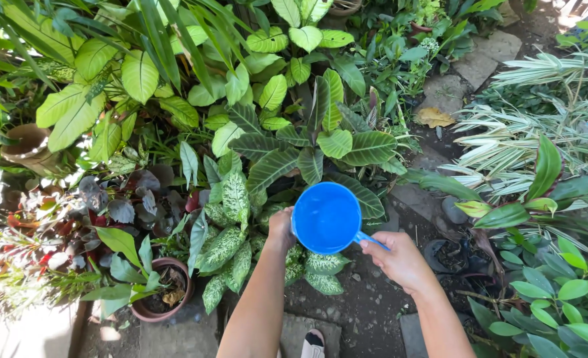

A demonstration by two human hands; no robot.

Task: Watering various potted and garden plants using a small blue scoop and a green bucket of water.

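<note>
Right hand (400, 260) pinches the handle of the blue dipper (326, 217), closed tight on it; left hand (281, 227) cups the bowl's side, steadying. The dipper sits level, full to near the rim, above the spotted-leaf plant (231, 219). A tilt too quick could dump water past the leaves onto the stone path (367, 311), or splash the sandalled foot (314, 343) below. A brown clay pot (164, 292) stands left.
</note>
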